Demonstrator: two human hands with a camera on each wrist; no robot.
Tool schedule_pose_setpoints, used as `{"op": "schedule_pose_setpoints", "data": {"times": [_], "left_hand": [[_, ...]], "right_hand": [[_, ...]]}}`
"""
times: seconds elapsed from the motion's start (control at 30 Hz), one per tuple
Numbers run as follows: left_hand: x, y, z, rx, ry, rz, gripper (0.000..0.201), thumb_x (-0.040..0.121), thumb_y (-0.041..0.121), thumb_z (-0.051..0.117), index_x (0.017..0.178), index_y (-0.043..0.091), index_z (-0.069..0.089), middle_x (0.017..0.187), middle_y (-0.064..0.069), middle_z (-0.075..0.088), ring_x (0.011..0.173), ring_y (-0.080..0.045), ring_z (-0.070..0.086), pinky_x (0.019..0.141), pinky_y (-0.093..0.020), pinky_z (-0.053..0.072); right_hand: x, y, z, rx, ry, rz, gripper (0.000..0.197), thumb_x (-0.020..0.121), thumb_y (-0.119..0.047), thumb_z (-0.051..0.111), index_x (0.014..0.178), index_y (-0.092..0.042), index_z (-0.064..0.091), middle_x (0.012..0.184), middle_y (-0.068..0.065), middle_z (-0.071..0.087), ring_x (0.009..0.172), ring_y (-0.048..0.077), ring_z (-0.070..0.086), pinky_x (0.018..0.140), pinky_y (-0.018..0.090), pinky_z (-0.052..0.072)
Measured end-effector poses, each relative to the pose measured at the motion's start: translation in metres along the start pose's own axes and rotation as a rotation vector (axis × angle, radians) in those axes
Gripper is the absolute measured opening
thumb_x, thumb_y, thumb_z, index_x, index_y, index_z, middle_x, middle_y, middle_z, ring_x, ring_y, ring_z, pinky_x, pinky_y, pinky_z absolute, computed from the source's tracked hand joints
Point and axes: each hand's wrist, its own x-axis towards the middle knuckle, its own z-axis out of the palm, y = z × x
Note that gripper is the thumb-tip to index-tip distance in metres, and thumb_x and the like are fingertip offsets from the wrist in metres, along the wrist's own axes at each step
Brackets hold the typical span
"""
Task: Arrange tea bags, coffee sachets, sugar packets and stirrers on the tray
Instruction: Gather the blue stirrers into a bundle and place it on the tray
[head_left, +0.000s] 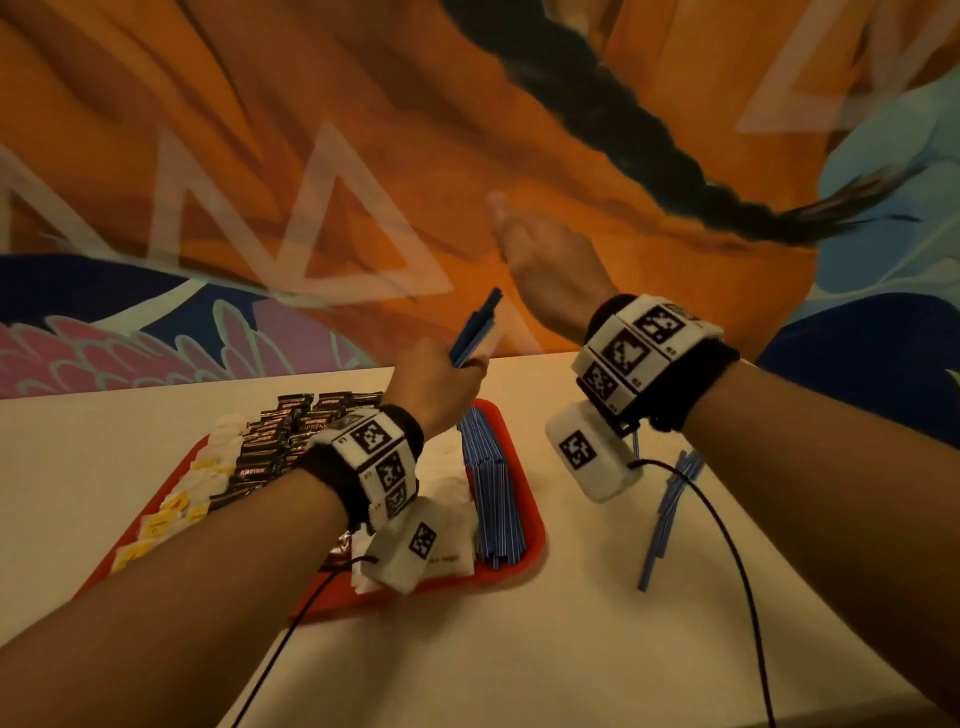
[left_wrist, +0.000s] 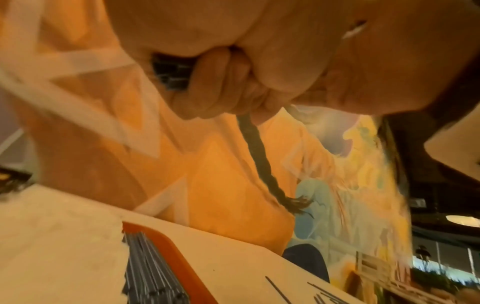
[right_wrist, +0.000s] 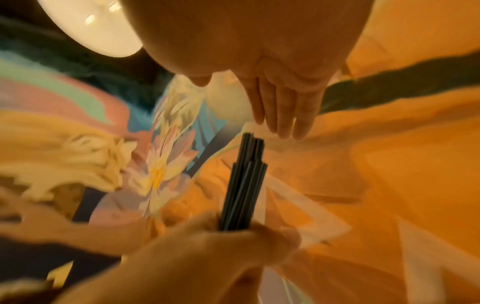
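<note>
My left hand (head_left: 441, 379) grips a small bundle of blue stirrers (head_left: 475, 330) upright above the red tray (head_left: 535, 540); the same bundle (right_wrist: 244, 185) shows in the right wrist view. My right hand (head_left: 540, 260) is raised just right of the bundle, fingers (right_wrist: 283, 115) straight and holding nothing. On the tray lie a row of blue stirrers (head_left: 493, 499), white sugar packets (head_left: 447, 514), dark coffee sachets (head_left: 291, 436) and tea bags with yellow tags (head_left: 176, 509).
A few loose blue stirrers (head_left: 670, 509) lie on the white table (head_left: 571, 649) right of the tray. A painted orange wall (head_left: 311, 156) stands right behind the table's far edge. Black cables (head_left: 727, 545) trail from both wrists.
</note>
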Motion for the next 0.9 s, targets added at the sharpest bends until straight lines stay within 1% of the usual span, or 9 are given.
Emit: {"op": "schedule_pose_setpoints", "data": {"times": [0.13,0.2,0.27,0.37,0.47,0.6,0.73,0.83,0.9], "left_hand": [[0.001,0.007,-0.003,0.140,-0.046,0.096,0.032,0.097,0.022,0.056,0.067,0.011,0.056,0.063,-0.008,0.057,0.056,-0.025,0.051,0.051,-0.029,0.035],[0.002,0.005,-0.008,0.211,-0.045,0.090,0.030,0.098,0.022,0.054,0.069,0.019,0.054,0.066,-0.002,0.058,0.058,-0.019,0.053,0.049,-0.027,0.034],[0.003,0.001,-0.015,0.304,-0.037,0.097,0.026,0.097,0.021,0.054,0.072,0.019,0.055,0.069,0.000,0.059,0.062,-0.017,0.055,0.050,-0.025,0.036],[0.008,-0.002,-0.020,0.443,-0.085,0.121,0.005,0.089,0.020,0.062,0.090,0.017,0.066,0.082,-0.001,0.067,0.072,-0.020,0.063,0.059,-0.032,0.053],[0.006,0.006,-0.019,0.510,-0.122,0.146,0.025,0.084,0.021,0.066,0.109,0.020,0.062,0.095,-0.002,0.068,0.078,-0.021,0.065,0.071,-0.040,0.060],[0.006,0.015,-0.020,0.607,-0.172,0.161,0.048,0.084,0.025,0.070,0.121,0.009,0.044,0.104,-0.008,0.061,0.089,-0.028,0.063,0.078,-0.044,0.057],[0.001,0.015,-0.025,0.676,-0.137,0.237,0.047,0.082,0.021,0.072,0.116,0.014,0.041,0.097,-0.005,0.060,0.083,-0.026,0.063,0.074,-0.045,0.058],[-0.002,0.012,-0.037,0.448,-0.165,0.340,0.037,0.083,0.024,0.077,0.107,0.023,0.049,0.095,0.002,0.060,0.082,-0.018,0.061,0.069,-0.034,0.056],[-0.004,0.011,-0.046,0.109,-0.150,0.342,0.028,0.083,0.028,0.079,0.102,0.020,0.060,0.092,0.001,0.065,0.076,-0.012,0.063,0.063,-0.029,0.056]], "right_hand": [[-0.011,-0.002,0.014,-0.176,-0.354,0.015,0.073,0.103,-0.055,0.022,0.114,0.004,0.064,0.117,0.021,0.066,0.103,0.038,0.062,0.090,0.047,0.049],[-0.014,0.001,0.013,-0.169,-0.423,0.017,0.061,0.105,-0.046,0.032,0.114,0.005,0.065,0.116,0.023,0.066,0.104,0.040,0.062,0.093,0.052,0.051],[-0.019,0.000,0.007,-0.238,-0.498,-0.021,0.039,0.100,-0.033,0.048,0.109,-0.002,0.069,0.108,0.017,0.069,0.095,0.033,0.064,0.085,0.045,0.054],[-0.027,-0.005,0.002,-0.481,-0.583,-0.117,0.019,0.086,-0.020,0.062,0.103,-0.015,0.069,0.092,0.003,0.069,0.077,0.017,0.063,0.063,0.032,0.056],[-0.029,-0.007,0.004,-0.730,-0.559,-0.178,0.015,0.082,-0.022,0.066,0.095,-0.026,0.060,0.076,-0.010,0.055,0.063,0.007,0.051,0.049,0.022,0.037],[-0.035,0.002,0.023,-0.900,-0.523,-0.178,0.013,0.091,-0.028,0.060,0.089,-0.024,0.048,0.071,-0.008,0.044,0.059,0.010,0.044,0.053,0.027,0.036],[-0.038,0.010,0.027,-0.872,-0.400,-0.139,0.038,0.099,-0.023,0.047,0.067,-0.026,0.026,0.067,-0.006,0.037,0.055,0.011,0.036,0.059,0.031,0.036],[-0.029,0.021,0.022,-0.861,-0.338,-0.061,0.029,0.099,-0.029,0.047,0.071,-0.023,0.041,0.070,-0.002,0.044,0.058,0.015,0.042,0.058,0.031,0.040],[-0.024,0.027,0.017,-0.834,-0.307,0.023,0.024,0.097,-0.035,0.048,0.077,-0.021,0.048,0.073,-0.001,0.048,0.061,0.017,0.047,0.061,0.033,0.046]]}}
